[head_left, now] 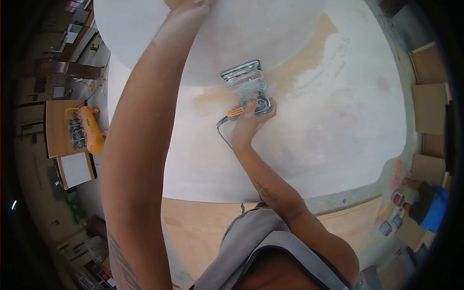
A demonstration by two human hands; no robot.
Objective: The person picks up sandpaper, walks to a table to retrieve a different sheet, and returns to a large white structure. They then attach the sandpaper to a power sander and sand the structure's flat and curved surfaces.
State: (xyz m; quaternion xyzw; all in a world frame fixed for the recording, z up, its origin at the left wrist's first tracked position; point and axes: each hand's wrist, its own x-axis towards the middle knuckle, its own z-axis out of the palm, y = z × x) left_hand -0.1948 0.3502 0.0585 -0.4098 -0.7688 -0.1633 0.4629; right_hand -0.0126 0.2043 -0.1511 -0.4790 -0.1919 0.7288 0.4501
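Observation:
My right hand (249, 123) is closed around the rear grip of a dusty grey and orange electric sander (247, 86). The sander lies against a large, pale, curved-edged panel (319, 140), beside tan patches (309, 55) in its whitish coating. A dark cord leaves the tool on its left. My left arm stretches up across the view, and my left hand (193, 3) is mostly cut off at the top edge. Its fingers cannot be made out, nor whether they hold anything.
A yellow air compressor (91, 129) stands at the left, near a white-topped board (76, 170). Brown cardboard-like boxes (430, 108) line the right side. Another person in blue (436, 208) is at the lower right, near small containers (398, 198). Plywood (198, 222) lies below the panel.

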